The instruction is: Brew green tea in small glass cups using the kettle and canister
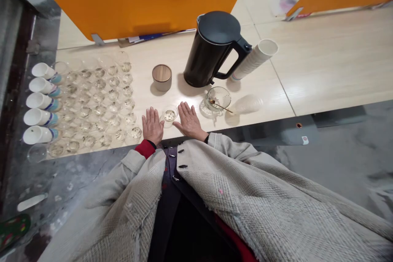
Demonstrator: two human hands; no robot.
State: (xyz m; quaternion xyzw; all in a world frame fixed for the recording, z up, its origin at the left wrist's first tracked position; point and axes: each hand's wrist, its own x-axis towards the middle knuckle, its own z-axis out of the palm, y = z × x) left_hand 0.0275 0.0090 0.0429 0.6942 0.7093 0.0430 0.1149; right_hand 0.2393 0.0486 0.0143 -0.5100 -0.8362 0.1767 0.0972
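My left hand (152,126) lies flat on the table, palm down, fingers stretched toward the far side. Opposite it, my right hand (189,121) rests the same way with its fingers extended. Between the two stands a small clear cup (170,116) with dark flecks, like dried leaves, in its bottom. Neither hand grips anything. To the right of my right hand sits a glass bowl (223,97) with a small wooden-handled spoon (225,109) lying across it. Beyond my hands is a round container (162,77) with a wood-look lid.
A black electric kettle (202,57) stands behind the bowl, beside a leaning stack of paper cups (253,59). A stack of clear cups (248,104) lies on its side. Rows of clear cups (100,110) and several white paper cups (39,101) cover the left end. Orange partitions (147,0) rise behind.
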